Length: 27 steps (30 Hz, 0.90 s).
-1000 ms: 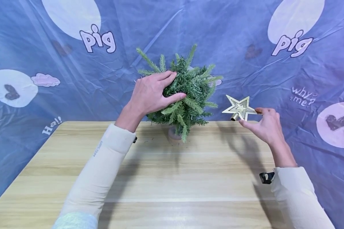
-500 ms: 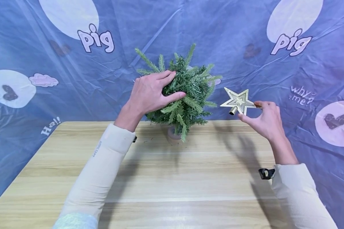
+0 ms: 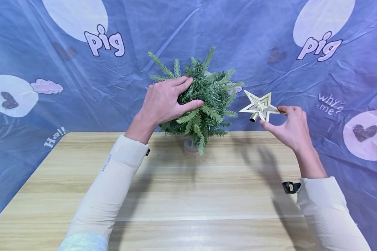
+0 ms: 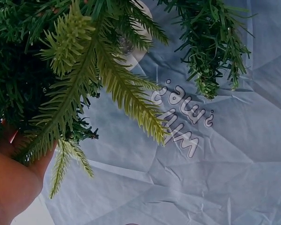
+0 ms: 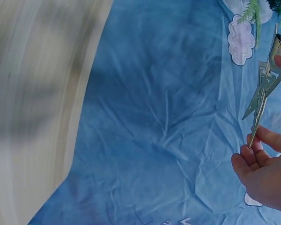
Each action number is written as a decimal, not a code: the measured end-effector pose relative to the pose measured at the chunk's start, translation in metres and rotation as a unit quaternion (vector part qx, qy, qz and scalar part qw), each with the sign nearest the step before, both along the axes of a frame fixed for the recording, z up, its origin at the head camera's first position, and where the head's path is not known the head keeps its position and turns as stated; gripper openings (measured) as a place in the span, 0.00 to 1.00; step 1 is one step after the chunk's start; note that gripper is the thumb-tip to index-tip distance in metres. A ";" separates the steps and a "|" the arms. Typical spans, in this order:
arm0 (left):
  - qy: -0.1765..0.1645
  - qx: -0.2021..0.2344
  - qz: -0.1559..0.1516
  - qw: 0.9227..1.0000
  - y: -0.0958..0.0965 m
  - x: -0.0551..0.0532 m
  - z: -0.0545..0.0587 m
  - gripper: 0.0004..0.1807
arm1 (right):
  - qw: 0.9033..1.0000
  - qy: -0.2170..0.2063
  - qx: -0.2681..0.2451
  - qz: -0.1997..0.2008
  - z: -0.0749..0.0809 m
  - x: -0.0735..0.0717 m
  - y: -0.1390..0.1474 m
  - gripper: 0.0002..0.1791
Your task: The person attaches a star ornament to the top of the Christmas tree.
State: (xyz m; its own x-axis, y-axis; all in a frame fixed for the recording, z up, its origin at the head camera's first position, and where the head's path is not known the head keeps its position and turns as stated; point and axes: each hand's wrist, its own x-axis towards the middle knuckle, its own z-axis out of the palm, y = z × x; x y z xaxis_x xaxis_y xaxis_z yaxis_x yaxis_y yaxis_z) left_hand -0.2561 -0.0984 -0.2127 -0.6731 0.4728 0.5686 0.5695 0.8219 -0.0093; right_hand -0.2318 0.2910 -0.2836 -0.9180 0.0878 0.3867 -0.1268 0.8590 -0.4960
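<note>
Presumably for steadiness, the left hand [image 3: 163,101] holds the small green tree [image 3: 213,94] between thumb and fingers above the surface [image 3: 176,195]. The right hand [image 3: 290,130] pinches the gold star [image 3: 261,106] by two tips beside the tree, leaving its socket [image 3: 254,116] mouth uncovered.

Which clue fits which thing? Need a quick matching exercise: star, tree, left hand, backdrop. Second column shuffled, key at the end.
Things
1. star
2. artificial tree
3. left hand
4. backdrop

Clues
A. fingers against the artificial tree
B. blue, with printed lettering
C. green, base on the table
D. gold, held by the right hand

Pairs: 1-D, 2-C, 3-A, 4-B
</note>
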 end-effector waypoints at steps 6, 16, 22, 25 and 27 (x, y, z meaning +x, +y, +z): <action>-0.002 0.002 -0.001 1.000 0.000 0.000 -0.001 0.46 | 1.000 0.000 0.000 0.002 0.006 0.002 -0.002 0.46; 0.001 0.002 0.000 1.000 0.001 0.000 0.001 0.47 | 1.000 0.008 0.001 0.006 0.014 0.001 -0.007 0.47; 0.005 0.003 -0.001 1.000 0.001 -0.001 0.000 0.47 | 1.000 0.013 -0.005 0.009 0.017 0.001 -0.013 0.47; 0.004 0.006 -0.002 1.000 0.001 -0.001 0.000 0.46 | 1.000 0.019 -0.007 0.008 0.020 0.001 -0.016 0.46; 0.000 0.009 -0.002 1.000 0.001 -0.001 0.000 0.47 | 1.000 0.024 -0.006 0.010 0.021 0.000 -0.018 0.46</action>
State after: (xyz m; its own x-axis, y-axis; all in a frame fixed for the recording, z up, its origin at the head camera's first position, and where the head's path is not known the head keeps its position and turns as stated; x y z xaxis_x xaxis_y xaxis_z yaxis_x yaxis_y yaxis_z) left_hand -0.2570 -0.0975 -0.2127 -0.6711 0.4658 0.5769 0.5730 0.8196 0.0048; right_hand -0.2315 0.2730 -0.2623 -0.9004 0.0746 0.4287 -0.1675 0.8499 -0.4997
